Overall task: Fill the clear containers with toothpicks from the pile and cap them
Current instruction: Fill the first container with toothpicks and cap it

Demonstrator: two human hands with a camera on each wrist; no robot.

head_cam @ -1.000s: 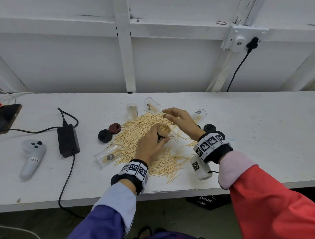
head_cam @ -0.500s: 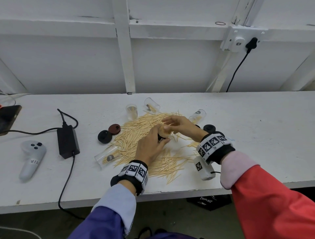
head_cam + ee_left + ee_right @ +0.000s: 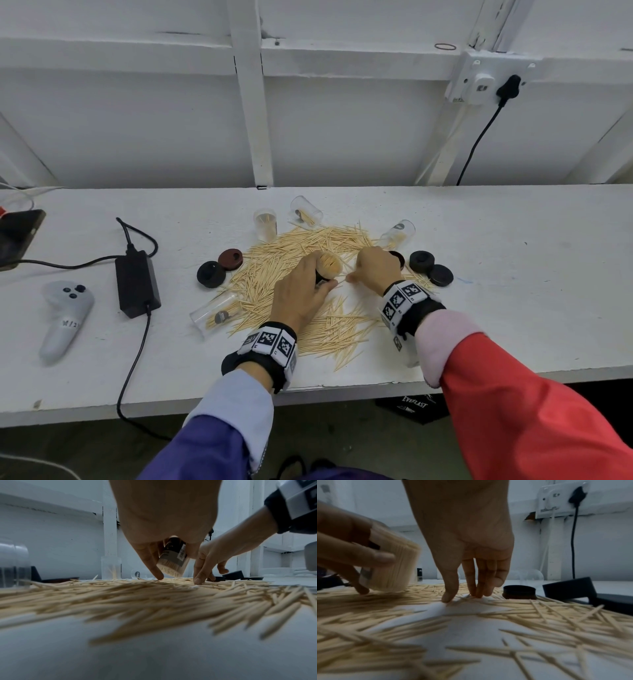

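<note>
Your left hand (image 3: 298, 295) grasps a clear container (image 3: 328, 266) packed full of toothpicks, tilted, its open end toward the upper right of the head frame; one finger (image 3: 155, 570) reaches down to the pile of toothpicks (image 3: 291, 274). Your right hand (image 3: 376, 269) is just beside it at the frame's centre, with thumb (image 3: 449, 589) and fingertips (image 3: 477, 588) pressed down on the pile; whether they pinch any toothpick, you cannot tell. Around the pile lie four more containers: one upright (image 3: 265, 224), the others on their sides. Dark caps (image 3: 422, 261) sit right of your right hand, two more (image 3: 211, 274) to the left.
</note>
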